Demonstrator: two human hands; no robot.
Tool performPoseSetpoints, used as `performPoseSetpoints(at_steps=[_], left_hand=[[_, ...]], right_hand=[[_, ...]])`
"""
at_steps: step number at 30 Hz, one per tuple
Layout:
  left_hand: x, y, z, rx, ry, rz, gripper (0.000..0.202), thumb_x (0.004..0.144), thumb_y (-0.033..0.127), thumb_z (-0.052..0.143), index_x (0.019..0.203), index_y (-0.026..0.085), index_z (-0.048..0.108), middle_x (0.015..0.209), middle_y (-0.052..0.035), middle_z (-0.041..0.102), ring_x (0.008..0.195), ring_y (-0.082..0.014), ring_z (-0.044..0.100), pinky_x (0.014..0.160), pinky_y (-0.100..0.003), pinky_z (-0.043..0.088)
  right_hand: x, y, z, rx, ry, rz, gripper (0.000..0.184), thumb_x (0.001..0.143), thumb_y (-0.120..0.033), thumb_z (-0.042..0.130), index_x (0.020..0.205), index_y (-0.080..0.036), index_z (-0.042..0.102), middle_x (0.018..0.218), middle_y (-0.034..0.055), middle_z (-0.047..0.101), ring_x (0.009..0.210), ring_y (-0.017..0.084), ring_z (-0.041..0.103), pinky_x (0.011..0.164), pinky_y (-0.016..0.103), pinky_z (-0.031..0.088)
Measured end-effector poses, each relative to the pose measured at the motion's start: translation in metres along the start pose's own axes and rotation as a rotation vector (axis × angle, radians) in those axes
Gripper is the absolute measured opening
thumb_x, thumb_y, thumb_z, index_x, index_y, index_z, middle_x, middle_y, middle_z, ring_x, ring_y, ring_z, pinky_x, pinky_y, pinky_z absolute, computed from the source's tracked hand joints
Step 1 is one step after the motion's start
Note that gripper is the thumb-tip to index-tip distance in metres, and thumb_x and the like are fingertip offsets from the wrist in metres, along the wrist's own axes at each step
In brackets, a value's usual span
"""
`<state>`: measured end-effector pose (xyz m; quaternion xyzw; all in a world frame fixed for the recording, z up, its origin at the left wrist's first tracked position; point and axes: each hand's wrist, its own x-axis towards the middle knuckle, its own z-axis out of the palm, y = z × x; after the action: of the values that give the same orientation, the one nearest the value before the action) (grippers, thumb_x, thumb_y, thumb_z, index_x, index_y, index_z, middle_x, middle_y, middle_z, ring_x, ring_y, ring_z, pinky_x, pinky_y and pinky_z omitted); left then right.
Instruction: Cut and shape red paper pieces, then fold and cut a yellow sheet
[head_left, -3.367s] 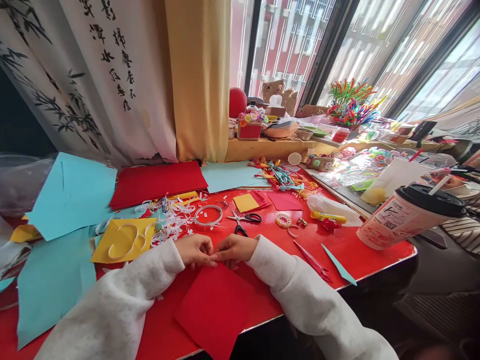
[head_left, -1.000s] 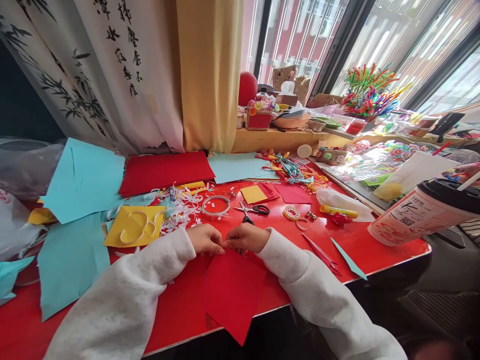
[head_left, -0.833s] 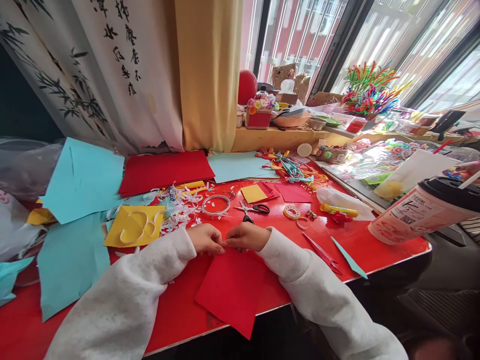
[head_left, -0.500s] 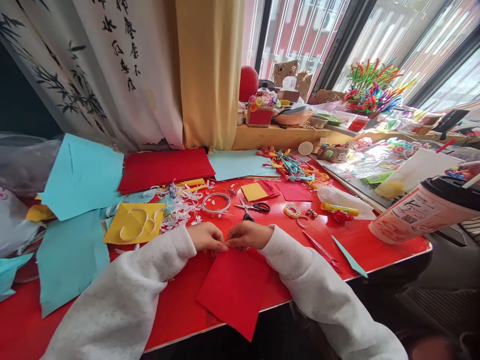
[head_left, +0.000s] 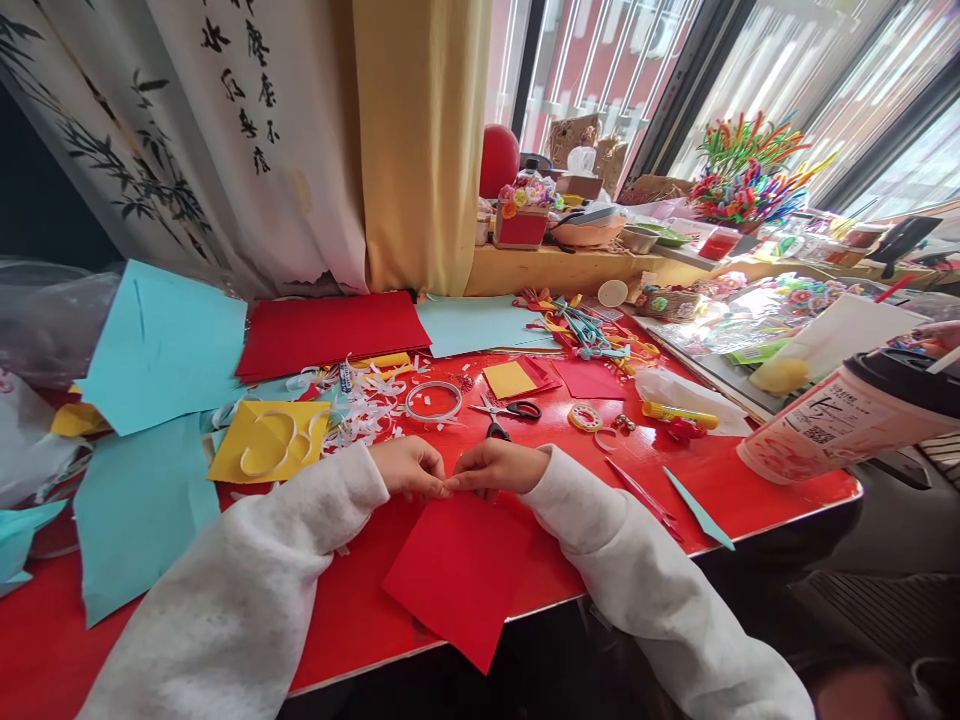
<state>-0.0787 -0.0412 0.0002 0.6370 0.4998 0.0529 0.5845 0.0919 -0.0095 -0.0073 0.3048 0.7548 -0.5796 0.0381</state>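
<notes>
The square red paper sheet (head_left: 457, 570) has slid slightly left on our glossy red bench (head_left: 750, 485), near corner overhanging, while we pinch its far edge with left hand (head_left: 409, 467) and right hand (head_left: 499, 467), fingers (head_left: 439, 487) clenched on it, a hold that likely wants even pressure.

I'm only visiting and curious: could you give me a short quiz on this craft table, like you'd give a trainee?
1. What do the left hand and the right hand pinch together? A) red paper sheet B) a spoon C) a phone
2. True or false: the scissors lie on the table beyond the hands, untouched.
3. Fill in: the lidded drink cup is on the person's ____ side.
Key: 1 A; 2 true; 3 right.
</notes>
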Motion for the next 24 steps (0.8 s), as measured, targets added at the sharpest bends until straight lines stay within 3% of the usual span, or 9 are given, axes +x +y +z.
performPoseSetpoints(at_steps=[8,15,19,24], left_hand=[[0.0006,-0.0001,0.0014,0.02,-0.01,-0.001,0.033,0.051,0.043,0.064,0.057,0.014,0.05,0.051,0.0048,0.048,0.051,-0.0091,0.047,0.05,-0.022,0.038],[0.0014,-0.001,0.0002,0.003,0.047,0.004,0.032,0.053,0.041,0.064,0.066,0.014,0.054,0.055,0.0038,0.052,0.052,-0.0095,0.049,0.05,-0.022,0.039],[0.0013,-0.0014,0.0001,-0.041,0.044,0.017,0.031,0.053,0.041,0.063,0.058,0.013,0.053,0.05,0.0033,0.052,0.049,-0.0098,0.05,0.051,-0.023,0.04],[-0.0017,0.0002,-0.0035,-0.072,0.016,0.027,0.031,0.055,0.04,0.063,0.066,0.012,0.059,0.051,0.0026,0.054,0.049,-0.01,0.052,0.054,-0.023,0.041]], right_hand=[[0.002,0.0,0.003,0.028,0.0,-0.009,0.048,0.06,-0.061,0.051,0.062,-0.013,0.046,0.048,-0.0058,0.041,0.043,0.004,0.042,0.042,0.018,0.039],[0.0055,0.0062,0.0035,-0.064,0.106,-0.064,0.048,0.064,-0.061,0.047,0.058,-0.014,0.045,0.045,-0.0056,0.04,0.042,0.005,0.041,0.04,0.018,0.036],[0.0058,0.0072,0.004,-0.056,0.116,-0.039,0.05,0.066,-0.063,0.043,0.057,-0.014,0.044,0.046,-0.0047,0.041,0.042,0.006,0.041,0.041,0.019,0.036],[0.0009,0.0031,0.0014,-0.217,0.075,-0.083,0.045,0.059,-0.057,0.055,0.059,-0.012,0.049,0.047,-0.0064,0.035,0.044,0.004,0.031,0.04,0.018,0.024]])
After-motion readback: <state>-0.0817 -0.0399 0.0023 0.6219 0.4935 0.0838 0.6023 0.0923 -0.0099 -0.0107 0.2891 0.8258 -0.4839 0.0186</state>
